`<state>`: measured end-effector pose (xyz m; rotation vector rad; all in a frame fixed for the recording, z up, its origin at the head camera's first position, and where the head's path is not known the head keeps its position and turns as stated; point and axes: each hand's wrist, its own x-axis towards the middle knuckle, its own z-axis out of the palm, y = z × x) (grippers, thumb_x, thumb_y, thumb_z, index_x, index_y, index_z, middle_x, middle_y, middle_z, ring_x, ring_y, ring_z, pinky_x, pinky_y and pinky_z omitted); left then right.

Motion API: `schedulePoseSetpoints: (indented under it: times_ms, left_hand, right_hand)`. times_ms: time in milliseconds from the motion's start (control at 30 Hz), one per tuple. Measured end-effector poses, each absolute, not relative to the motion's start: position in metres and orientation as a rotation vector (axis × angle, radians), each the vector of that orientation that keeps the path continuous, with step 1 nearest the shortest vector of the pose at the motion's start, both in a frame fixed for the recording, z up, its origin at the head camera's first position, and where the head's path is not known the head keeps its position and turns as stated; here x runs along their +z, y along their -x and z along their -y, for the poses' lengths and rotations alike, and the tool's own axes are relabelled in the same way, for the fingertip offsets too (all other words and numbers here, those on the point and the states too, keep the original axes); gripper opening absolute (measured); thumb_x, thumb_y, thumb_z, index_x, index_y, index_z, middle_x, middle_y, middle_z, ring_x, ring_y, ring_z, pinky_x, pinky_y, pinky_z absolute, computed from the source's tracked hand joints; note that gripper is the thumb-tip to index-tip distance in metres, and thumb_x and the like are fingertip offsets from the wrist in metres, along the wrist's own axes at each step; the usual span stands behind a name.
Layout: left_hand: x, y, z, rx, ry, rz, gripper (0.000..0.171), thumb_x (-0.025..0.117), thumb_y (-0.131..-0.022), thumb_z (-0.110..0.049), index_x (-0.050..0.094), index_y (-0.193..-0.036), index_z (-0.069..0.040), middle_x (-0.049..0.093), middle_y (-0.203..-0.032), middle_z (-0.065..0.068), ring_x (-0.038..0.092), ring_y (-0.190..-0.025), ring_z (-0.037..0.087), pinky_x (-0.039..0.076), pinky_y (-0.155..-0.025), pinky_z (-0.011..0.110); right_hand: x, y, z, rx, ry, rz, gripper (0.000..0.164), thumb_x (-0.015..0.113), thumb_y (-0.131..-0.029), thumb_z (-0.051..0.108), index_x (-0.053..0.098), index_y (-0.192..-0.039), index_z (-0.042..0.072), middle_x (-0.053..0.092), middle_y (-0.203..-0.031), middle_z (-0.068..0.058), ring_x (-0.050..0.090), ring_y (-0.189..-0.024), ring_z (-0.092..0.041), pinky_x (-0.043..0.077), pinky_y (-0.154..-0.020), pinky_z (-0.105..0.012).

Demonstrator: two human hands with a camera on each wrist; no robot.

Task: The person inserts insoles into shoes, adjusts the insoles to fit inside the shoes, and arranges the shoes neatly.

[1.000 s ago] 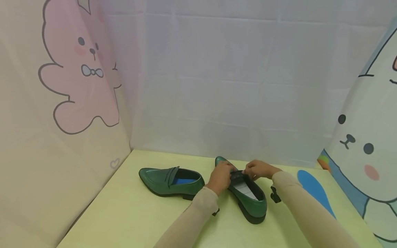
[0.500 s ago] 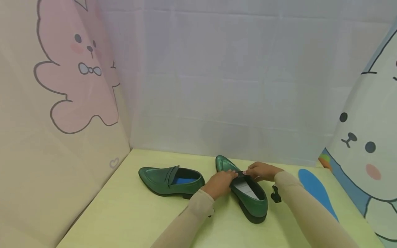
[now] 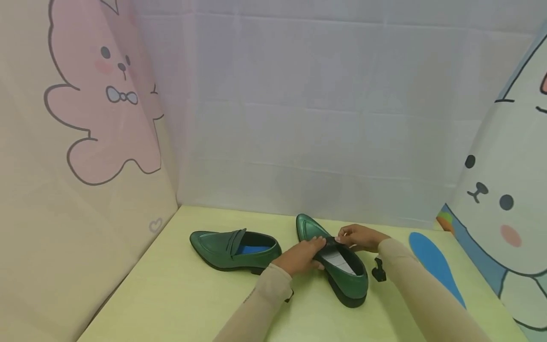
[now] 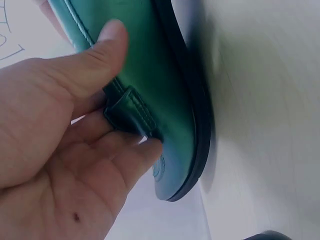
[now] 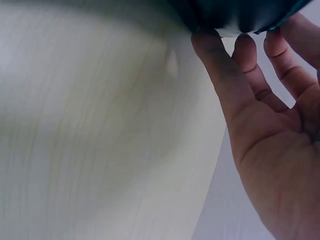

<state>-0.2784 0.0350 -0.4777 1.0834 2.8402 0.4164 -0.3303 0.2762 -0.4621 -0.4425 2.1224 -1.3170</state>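
**Green loafer [image 3: 348, 284] held from 2 sides**

The left hand [image 3: 299, 255] grips the loafer near its mouth, the thumb laid on the green upper and the fingers at the strap [image 4: 132, 110]. The right hand [image 3: 361, 236] pinches the opposite side of the opening; in the right wrist view its fingertips meet a dark edge of the shoe (exactly which part, I cannot tell). The loafer sits on the pale yellow counter [image 3: 171, 304] between the 2 hands, heel toward the person and toe pointing away and leftward. Its inside shows a whitish base [image 3: 337, 260] marked with thin lines.

To the left, near the left hand, rests another green loafer [image 3: 213, 248], toe leftward, with a blue insole [image 3: 253, 249] inside. Past the right sleeve [image 3: 420, 285], a loose blue insole [image 3: 433, 259] lies on the counter, partly covered by that sleeve. A white sheet [image 3: 299, 118] hangs behind, with a pink cartoon animal [image 3: 113, 123] on the left cloth and a white cartoon animal [image 3: 491, 223] on the right.
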Motion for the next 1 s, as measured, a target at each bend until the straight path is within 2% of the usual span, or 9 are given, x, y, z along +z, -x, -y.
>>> schedulePoseSetpoints:
  times_ms: [200, 333, 467, 600, 767, 1000]
  left_hand:
    - [-0.472, 0.276, -0.035, 0.476, -1.060, -2.831, 0.072, 0.057, -0.088, -0.041, 0.027, -0.147, -0.011, 0.029, -0.149, 0.005, 0.024, -0.135, 0.018, 0.026, -0.105, 0.028]
    - [-0.471, 0.273, -0.036, 0.494, -1.040, -2.837, 0.072, 0.057, -0.089, -0.038, 0.024, -0.148, -0.010, 0.024, -0.151, 0.007, 0.019, -0.137, 0.019, 0.024, -0.107, 0.030]
    - [-0.475, 0.273, -0.038, 0.472, -1.043, -2.848, 0.072, 0.056, -0.090, -0.038, 0.023, -0.148, -0.010, 0.022, -0.152, 0.005, 0.015, -0.138, 0.018, 0.022, -0.107, 0.027]
    - [-0.478, 0.273, -0.037, 0.472, -1.035, -2.856, 0.072, 0.056, -0.090, -0.038, 0.022, -0.148, -0.009, 0.020, -0.152, 0.005, 0.014, -0.138, 0.020, 0.021, -0.107, 0.027]
    - [-0.479, 0.273, -0.037, 0.504, -0.990, -2.830, 0.072, 0.056, -0.090, -0.037, 0.022, -0.148, -0.011, 0.020, -0.152, 0.005, 0.020, -0.136, 0.023, 0.023, -0.107, 0.030]
    - [-0.481, 0.275, -0.040, 0.515, -0.977, -2.823, 0.072, 0.057, -0.090, -0.039, 0.024, -0.148, -0.012, 0.022, -0.152, 0.004, 0.024, -0.135, 0.023, 0.026, -0.106, 0.031]
  right_hand:
    - [-0.457, 0.326, -0.277, -1.298, 0.476, -2.213, 0.027, 0.052, -0.097, 0.026, 0.053, -0.101, -0.001, 0.054, -0.098, -0.013, 0.057, -0.088, -0.024, 0.048, -0.081, -0.044]
    - [-0.453, 0.321, -0.276, -1.287, 0.438, -2.314, 0.027, 0.054, -0.096, 0.026, 0.056, -0.104, -0.001, 0.057, -0.096, -0.012, 0.059, -0.085, -0.022, 0.050, -0.076, -0.039]
    - [-0.453, 0.314, -0.277, -1.295, 0.410, -2.378, 0.029, 0.057, -0.094, 0.024, 0.061, -0.106, -0.002, 0.062, -0.101, -0.013, 0.062, -0.087, -0.024, 0.051, -0.076, -0.040]
    - [-0.455, 0.309, -0.275, -1.283, 0.404, -2.445, 0.028, 0.057, -0.094, 0.027, 0.066, -0.096, 0.000, 0.064, -0.098, -0.010, 0.063, -0.086, -0.023, 0.052, -0.076, -0.039]
    - [-0.454, 0.303, -0.272, -1.206, 0.399, -2.554, 0.032, 0.057, -0.093, 0.031, 0.068, -0.078, 0.005, 0.065, -0.086, -0.005, 0.062, -0.079, -0.018, 0.052, -0.072, -0.036]
    - [-0.449, 0.299, -0.271, -1.196, 0.383, -2.565, 0.035, 0.056, -0.093, 0.033, 0.068, -0.078, 0.005, 0.067, -0.093, -0.007, 0.064, -0.081, -0.020, 0.052, -0.072, -0.037]
